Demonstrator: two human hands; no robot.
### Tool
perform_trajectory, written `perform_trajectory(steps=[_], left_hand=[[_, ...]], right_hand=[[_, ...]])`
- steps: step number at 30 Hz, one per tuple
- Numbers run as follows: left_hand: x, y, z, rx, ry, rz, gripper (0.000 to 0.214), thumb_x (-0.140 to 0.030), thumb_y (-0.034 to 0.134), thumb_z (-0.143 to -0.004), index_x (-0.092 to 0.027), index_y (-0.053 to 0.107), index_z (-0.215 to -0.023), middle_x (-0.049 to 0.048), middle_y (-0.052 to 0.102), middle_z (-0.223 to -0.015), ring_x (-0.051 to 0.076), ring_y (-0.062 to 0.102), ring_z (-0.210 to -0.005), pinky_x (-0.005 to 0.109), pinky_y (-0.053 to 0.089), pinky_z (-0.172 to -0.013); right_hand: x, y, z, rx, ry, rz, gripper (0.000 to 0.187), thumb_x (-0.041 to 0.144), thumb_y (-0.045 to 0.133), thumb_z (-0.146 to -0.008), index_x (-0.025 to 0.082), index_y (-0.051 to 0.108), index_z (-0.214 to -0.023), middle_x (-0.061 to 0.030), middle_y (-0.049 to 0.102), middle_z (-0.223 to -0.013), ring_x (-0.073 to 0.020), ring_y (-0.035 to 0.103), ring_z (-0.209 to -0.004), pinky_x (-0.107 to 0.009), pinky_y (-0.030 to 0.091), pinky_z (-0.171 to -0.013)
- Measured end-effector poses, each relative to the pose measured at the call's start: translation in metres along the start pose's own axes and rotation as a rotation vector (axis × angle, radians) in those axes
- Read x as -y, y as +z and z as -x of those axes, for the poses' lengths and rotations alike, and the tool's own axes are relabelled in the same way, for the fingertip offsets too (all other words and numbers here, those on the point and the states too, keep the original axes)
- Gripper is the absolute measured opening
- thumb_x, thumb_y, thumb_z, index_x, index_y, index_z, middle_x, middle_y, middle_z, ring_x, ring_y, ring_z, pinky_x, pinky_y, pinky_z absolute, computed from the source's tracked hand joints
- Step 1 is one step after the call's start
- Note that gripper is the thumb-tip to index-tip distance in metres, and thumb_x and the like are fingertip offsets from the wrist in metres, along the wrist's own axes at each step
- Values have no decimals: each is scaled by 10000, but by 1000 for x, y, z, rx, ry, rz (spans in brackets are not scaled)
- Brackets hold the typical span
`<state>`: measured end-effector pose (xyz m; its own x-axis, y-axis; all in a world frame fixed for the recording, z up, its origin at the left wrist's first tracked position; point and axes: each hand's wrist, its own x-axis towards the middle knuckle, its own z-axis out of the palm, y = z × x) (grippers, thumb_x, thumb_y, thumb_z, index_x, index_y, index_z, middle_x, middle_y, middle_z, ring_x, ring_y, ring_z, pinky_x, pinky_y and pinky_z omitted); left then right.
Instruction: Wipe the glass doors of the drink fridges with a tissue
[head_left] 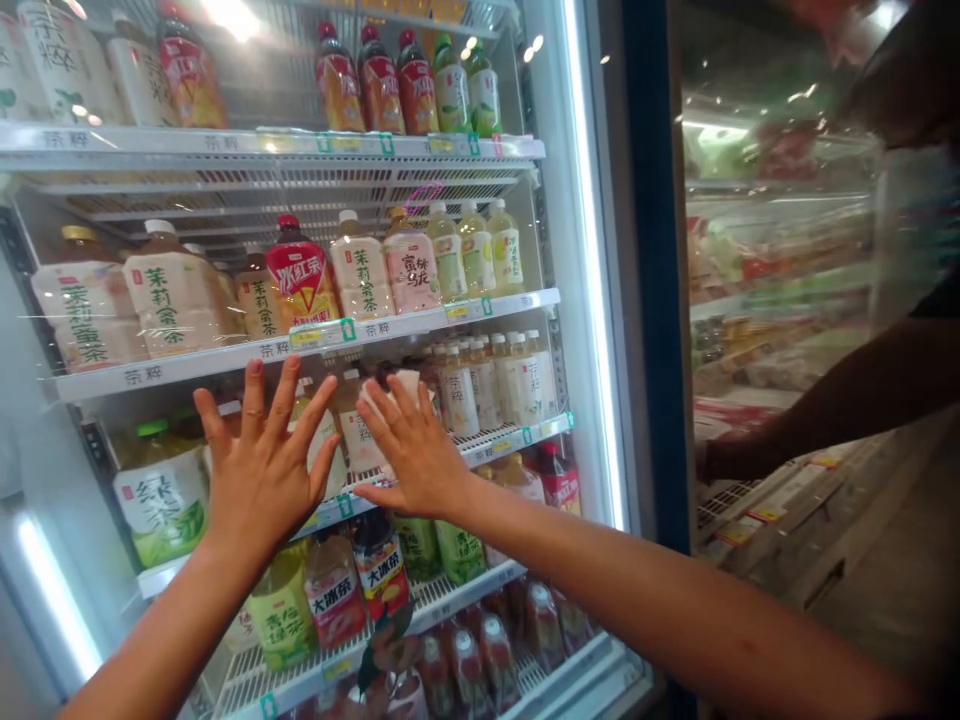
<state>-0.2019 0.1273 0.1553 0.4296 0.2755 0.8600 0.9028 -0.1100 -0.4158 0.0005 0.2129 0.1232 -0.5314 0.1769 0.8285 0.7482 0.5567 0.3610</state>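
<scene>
Both my hands are raised before the glass front of a drinks fridge (pixel 577 270). My left hand (pixel 262 470) is spread wide, palm toward the glass, in front of a shelf edge and near a large green tea bottle (pixel 161 495). Beside it, my right hand (pixel 416 455) has its fingers stretched out, in front of the shelf of small white-labelled bottles (pixel 459 395). A pale patch shows behind its fingertips; whether that is a cloth or something beyond the glass, I cannot tell. Whether either palm touches the glass is hidden.
Above my hands stand a red-labelled iced tea bottle (pixel 302 275) and several pale tea bottles (pixel 361 265). Dark-labelled bottles (pixel 381 565) occupy a lower shelf. On the right, past the dark frame (pixel 660 300), another person's arm (pixel 840 400) reaches toward blurred shelves.
</scene>
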Motion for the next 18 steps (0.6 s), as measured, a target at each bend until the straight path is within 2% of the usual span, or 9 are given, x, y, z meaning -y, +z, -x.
perform_trajectory(steps=[2,3,7,8,9,12,13,14,18], left_hand=[[5,-6,4,6,-2,4,775,-368,574,-978,-388,171,-1640,12,39,-1753,309,-42,-1620,626,-165,-1265],[8,-9,5,12,-13,12,760,-364,559,-986,-390,174,-1640,-1,29,-1754,324,-30,-1619,633,-160,-1265],[14,-14,8,-9,-47,44,764,-363,568,-980,-424,175,-1632,-30,29,-1753,332,-7,-1618,611,-173,-1271],[15,-15,9,-18,-44,43,780,-365,584,-971,-430,172,-1631,-22,44,-1753,322,-12,-1620,605,-176,-1271],[15,-15,11,-17,-42,38,794,-364,595,-965,-430,166,-1631,-8,57,-1753,314,-17,-1620,611,-171,-1271],[19,-15,17,9,-40,-1,801,-363,585,-973,-410,140,-1637,32,71,-1751,314,-32,-1620,668,-131,-1261],[20,-15,19,13,-41,-16,794,-364,576,-979,-406,136,-1638,38,71,-1751,316,-34,-1621,679,-120,-1259],[23,-15,20,16,-44,-29,790,-364,571,-982,-405,133,-1639,42,69,-1751,316,-37,-1621,685,-114,-1257],[33,-16,25,5,-62,-53,799,-362,575,-980,-412,123,-1638,44,71,-1752,315,-32,-1624,702,-101,-1253]], right_hand=[[3,-1,-4,10,-56,-10,993,772,312,-965,116,71,-1670,-125,58,-1754,-324,-159,-1602,-616,44,-1303],[1,-4,-12,-3,-32,-10,980,761,305,-974,118,53,-1670,-126,57,-1754,-316,-151,-1605,-610,36,-1304],[1,-12,-50,-144,247,-30,997,736,301,-991,111,-103,-1654,-156,11,-1750,-320,-124,-1609,-639,31,-1291],[6,-11,-52,-170,261,-39,1013,735,322,-988,101,-108,-1651,-164,8,-1749,-328,-130,-1607,-645,36,-1289],[12,-9,-50,-177,219,-45,1021,730,344,-985,89,-85,-1653,-168,18,-1748,-334,-137,-1605,-642,39,-1291],[24,-3,-38,-121,-76,-42,964,706,372,-988,82,74,-1660,-141,97,-1748,-322,-129,-1607,-595,20,-1308],[24,-3,-38,-103,-136,-39,931,695,364,-994,92,113,-1658,-127,118,-1747,-313,-115,-1610,-581,11,-1312],[22,-5,-42,-97,-136,-38,907,686,355,-1001,101,129,-1657,-118,123,-1748,-305,-104,-1612,-575,5,-1313],[9,-14,-72,-160,168,-56,925,641,382,-1010,88,21,-1658,-144,36,-1751,-313,-134,-1606,-605,-6,-1305]])
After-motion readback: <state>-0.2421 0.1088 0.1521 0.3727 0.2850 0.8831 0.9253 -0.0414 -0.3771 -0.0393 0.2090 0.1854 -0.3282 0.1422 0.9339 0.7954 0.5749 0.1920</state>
